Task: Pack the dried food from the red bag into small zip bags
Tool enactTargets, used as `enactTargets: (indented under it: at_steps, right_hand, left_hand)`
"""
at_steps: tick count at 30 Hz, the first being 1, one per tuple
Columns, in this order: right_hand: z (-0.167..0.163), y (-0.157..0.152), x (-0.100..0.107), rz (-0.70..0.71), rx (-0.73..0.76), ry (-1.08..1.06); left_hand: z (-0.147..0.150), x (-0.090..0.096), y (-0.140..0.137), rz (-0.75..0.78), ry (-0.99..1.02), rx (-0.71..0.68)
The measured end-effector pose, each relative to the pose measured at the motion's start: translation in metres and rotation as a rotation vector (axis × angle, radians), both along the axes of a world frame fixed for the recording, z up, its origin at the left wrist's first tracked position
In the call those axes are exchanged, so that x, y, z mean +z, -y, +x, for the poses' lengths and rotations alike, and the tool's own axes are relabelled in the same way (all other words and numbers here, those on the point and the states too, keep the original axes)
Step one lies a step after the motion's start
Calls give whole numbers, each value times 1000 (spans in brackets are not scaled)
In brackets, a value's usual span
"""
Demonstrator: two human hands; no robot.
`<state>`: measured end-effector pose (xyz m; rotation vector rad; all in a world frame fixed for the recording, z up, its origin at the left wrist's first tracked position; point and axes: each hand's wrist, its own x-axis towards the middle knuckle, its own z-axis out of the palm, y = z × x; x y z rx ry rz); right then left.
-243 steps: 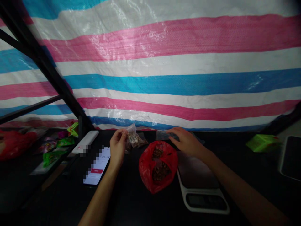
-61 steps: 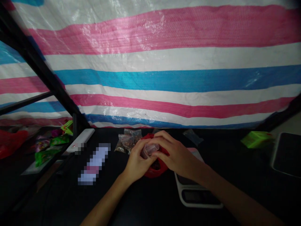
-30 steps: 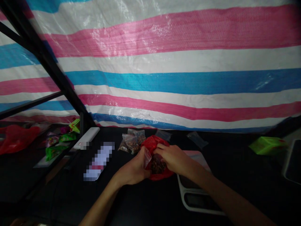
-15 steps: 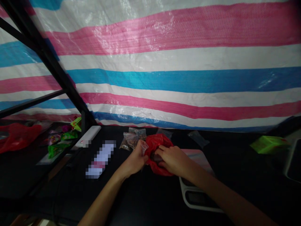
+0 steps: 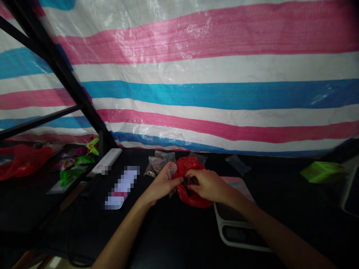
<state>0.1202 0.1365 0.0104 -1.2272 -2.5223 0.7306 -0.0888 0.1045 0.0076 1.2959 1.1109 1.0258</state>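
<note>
My left hand [image 5: 161, 185] is closed on a small clear zip bag [image 5: 171, 171], held against the left side of a red plastic bag [image 5: 193, 200]. The red bag stands with its mouth spread open and small dark brown pieces inside. My right hand [image 5: 206, 183] reaches into that mouth from the right, fingers curled together over the pieces. What lies between its fingertips is too small to make out. Just beyond my left hand lie several filled zip bags [image 5: 153, 166]. Under my right forearm sits a white scale [image 5: 224, 231], partly covered.
Left of my hands lie a phone [image 5: 123, 188] and a long white device [image 5: 108, 160]. Colourful packets [image 5: 71, 176] and another red bag [image 5: 25, 162] are farther left, behind a black frame post [image 5: 67, 80]. A clear bag [image 5: 238, 164] and a green box [image 5: 322, 172] lie right.
My right hand's fingers have shifted slightly inside the red bag, and more brown pieces show. The clear zip bag in my left hand stands more upright. The view has moved a little.
</note>
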Motion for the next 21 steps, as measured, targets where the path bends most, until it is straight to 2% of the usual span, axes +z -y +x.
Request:
enactTargets:
  at_steps: [4,7,9,12,17,21]
  right_hand:
    - [6,-6,8,-96,44,-211]
    - [13,-8,21,-145,74,-324]
    - [16,-7,30,-118,35,-331]
    - [16,-1,40,-63,-21,-303]
    - [6,11,45,-1,-8,-304]
    - [0,17,41,151,65,-267]
  left_hand:
    - [-1,-4,-2,191,-75,6]
    - [-1,-6,-1,411,-324,103]
    - [1,-7,-1,518,-468,145]
    - [3,-8,0,562,-537,138]
    - [5,-8,2,610,-659,74]
    - [13,-8,8,607,-599,46]
